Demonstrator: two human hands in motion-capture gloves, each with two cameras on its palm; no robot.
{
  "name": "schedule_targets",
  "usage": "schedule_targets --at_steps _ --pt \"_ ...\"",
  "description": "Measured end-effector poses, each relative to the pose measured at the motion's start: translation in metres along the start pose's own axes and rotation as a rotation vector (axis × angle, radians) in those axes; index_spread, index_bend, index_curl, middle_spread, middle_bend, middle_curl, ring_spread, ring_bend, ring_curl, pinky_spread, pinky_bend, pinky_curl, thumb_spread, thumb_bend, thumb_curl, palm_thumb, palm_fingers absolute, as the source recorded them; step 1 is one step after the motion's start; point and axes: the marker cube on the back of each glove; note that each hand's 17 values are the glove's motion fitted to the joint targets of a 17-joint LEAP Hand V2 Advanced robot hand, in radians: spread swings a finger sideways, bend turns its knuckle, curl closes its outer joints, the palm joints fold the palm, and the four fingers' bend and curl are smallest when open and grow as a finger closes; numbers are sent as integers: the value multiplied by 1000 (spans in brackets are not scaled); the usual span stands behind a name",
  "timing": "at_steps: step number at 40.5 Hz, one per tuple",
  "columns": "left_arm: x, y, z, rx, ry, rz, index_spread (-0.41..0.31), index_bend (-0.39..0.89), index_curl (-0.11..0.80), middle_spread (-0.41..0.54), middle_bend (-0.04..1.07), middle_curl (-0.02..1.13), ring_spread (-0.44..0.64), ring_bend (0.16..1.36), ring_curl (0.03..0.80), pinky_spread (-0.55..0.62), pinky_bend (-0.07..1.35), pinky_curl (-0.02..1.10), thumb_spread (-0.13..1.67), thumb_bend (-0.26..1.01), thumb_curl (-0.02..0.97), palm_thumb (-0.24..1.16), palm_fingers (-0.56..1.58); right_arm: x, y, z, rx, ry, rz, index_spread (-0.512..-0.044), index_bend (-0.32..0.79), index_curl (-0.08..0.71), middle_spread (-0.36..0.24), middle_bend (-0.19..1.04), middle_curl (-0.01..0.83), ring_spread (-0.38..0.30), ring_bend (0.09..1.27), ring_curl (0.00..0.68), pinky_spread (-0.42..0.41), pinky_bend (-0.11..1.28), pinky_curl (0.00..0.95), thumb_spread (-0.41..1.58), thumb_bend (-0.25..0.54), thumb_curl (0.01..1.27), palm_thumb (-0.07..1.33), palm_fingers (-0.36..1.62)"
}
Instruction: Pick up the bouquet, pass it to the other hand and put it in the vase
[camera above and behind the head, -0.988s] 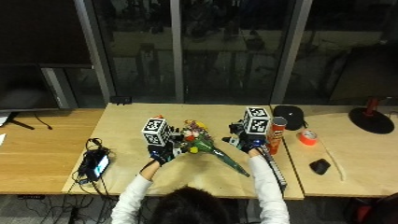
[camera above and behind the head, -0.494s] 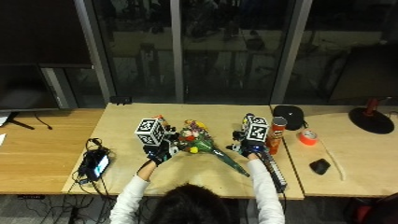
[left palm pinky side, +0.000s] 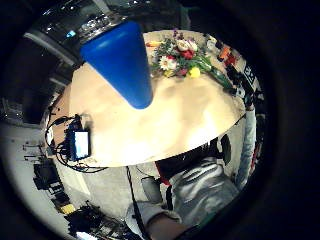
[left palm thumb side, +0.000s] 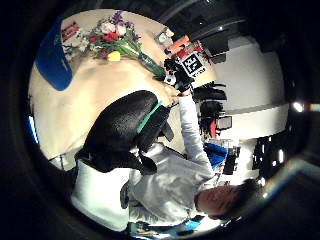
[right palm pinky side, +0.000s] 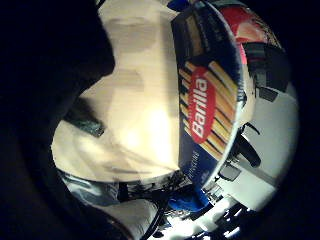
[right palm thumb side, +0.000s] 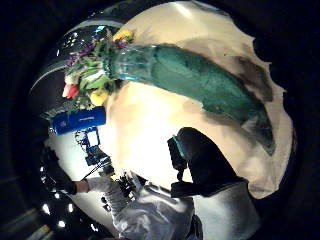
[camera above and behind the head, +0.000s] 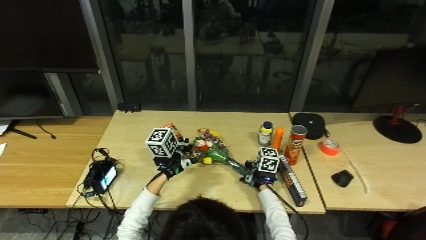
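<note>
The bouquet (camera above and behind the head: 212, 149), with red, white and yellow flowers and a green wrapped stem, lies on the light wooden table (camera above and behind the head: 133, 135), stem end toward my right hand. The right hand (camera above and behind the head: 258, 178) hovers right at that stem end with fingers spread; in the right thumb side view the green wrap (right palm thumb side: 200, 80) lies flat below the palm and the thumb (right palm thumb side: 200, 160) stands apart from it. My left hand (camera above and behind the head: 170, 166) rests open left of the flowers and holds nothing. The blue vase (left palm pinky side: 122, 60) stands upright beside the flower heads (left palm pinky side: 177, 57), close to the left palm.
A Barilla pasta box (camera above and behind the head: 293, 181) lies just right of my right hand. Behind it stand a Pringles can (camera above and behind the head: 293, 143), an orange tube (camera above and behind the head: 277, 139) and a small bottle (camera above and behind the head: 265, 134). A device with cables (camera above and behind the head: 103, 176) sits at the table's left edge.
My right hand has come back toward me and down, from near the cans to the bouquet's stem end. The left hand has drifted slightly toward me. The bouquet has not moved.
</note>
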Motion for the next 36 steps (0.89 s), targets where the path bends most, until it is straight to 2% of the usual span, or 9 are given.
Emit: schedule_targets --at_steps 8,14,19,25,27,29,30,31,36 --pt "-2 -3 3 -11 -4 0 57 149 293 282 187 306 392 551 265 378 345 331 1022 -25 284 200 212 -4 -5 24 48 43 23 -177 86 106 18 318 364 -24 719 335 150 729 341 1035 -12 344 565 542" --pt "0 -3 2 -14 1 1 57 149 295 283 188 312 394 548 265 377 344 334 1018 -25 288 200 210 -4 -6 29 164 14 24 -240 253 189 -65 294 363 -53 604 312 107 613 313 1011 -14 349 611 670" --pt "1 -2 2 -21 1 -2 57 148 296 284 189 316 394 546 265 377 342 336 1017 -25 290 200 211 -5 0 33 170 -9 78 -268 341 256 -80 255 363 -79 516 300 62 505 294 1002 10 355 691 758" --pt "1 -2 0 -23 -5 5 57 149 299 281 189 322 395 543 264 377 338 337 1016 -26 292 200 214 -5 0 24 210 -5 109 -253 474 339 -111 233 371 -130 421 291 12 361 270 1066 89 377 870 908" --pt "1 -2 -1 -30 -4 1 54 152 300 280 192 324 395 538 263 379 337 338 1016 -26 293 200 221 -3 -2 18 238 15 115 -252 323 307 -141 297 394 -169 489 313 -123 488 301 1079 100 381 905 1226" --pt "2 -2 -3 -38 2 -4 51 151 301 276 190 325 394 539 264 379 335 338 1016 -26 293 199 223 -1 -5 14 287 19 122 -248 228 307 -166 353 422 -193 584 352 -170 544 326 1085 97 379 917 1366" --pt "2 -1 -4 -43 9 -6 52 151 301 278 190 326 395 536 263 380 335 339 1016 -26 294 199 221 -1 -6 11 327 7 127 -245 285 340 -160 312 411 -189 510 330 -180 517 320 1091 96 379 925 1229" --pt "2 -1 -6 -48 19 -7 50 150 302 275 193 328 394 537 264 381 334 338 1016 -26 294 199 226 0 -7 8 376 -16 131 -248 198 318 -176 391 444 -202 624 381 -191 565 350 1092 90 376 924 1406" --pt "5 0 -17 -18 46 -3 44 154 303 270 197 333 393 534 263 381 326 338 1021 -25 293 198 243 -12 -13 -10 563 -285 28 -239 336 387 -182 593 520 -205 762 444 -214 571 389 1012 15 377 881 1600"
